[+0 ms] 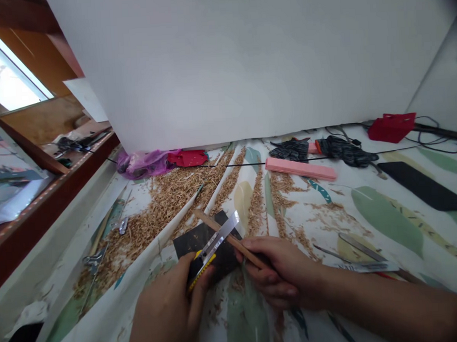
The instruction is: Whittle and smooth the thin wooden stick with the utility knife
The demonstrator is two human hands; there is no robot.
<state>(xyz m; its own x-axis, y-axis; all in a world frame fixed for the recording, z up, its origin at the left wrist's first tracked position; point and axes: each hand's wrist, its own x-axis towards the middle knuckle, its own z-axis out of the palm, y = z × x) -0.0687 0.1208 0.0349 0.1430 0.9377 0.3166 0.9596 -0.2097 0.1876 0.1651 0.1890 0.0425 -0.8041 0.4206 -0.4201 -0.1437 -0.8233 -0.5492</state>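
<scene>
My left hand (170, 306) grips a yellow utility knife (212, 251) with its long blade pushed out, pointing up and to the right. A thin wooden stick (224, 235) is pinched in my right hand (280, 273), its free end slanting up to the left. The blade lies across the stick over a small dark mat (190, 242). Wood shavings (168, 199) lie scattered in bands over the leaf-patterned cloth (388, 219).
A pink block (301, 168), dark gloves (342, 149), a red bag (390, 127) and cables lie at the back by the white wall. A purple plastic bag (144, 162), metal clips (93, 259), flat metal blades (363, 248) and a black strip (424, 186) lie around.
</scene>
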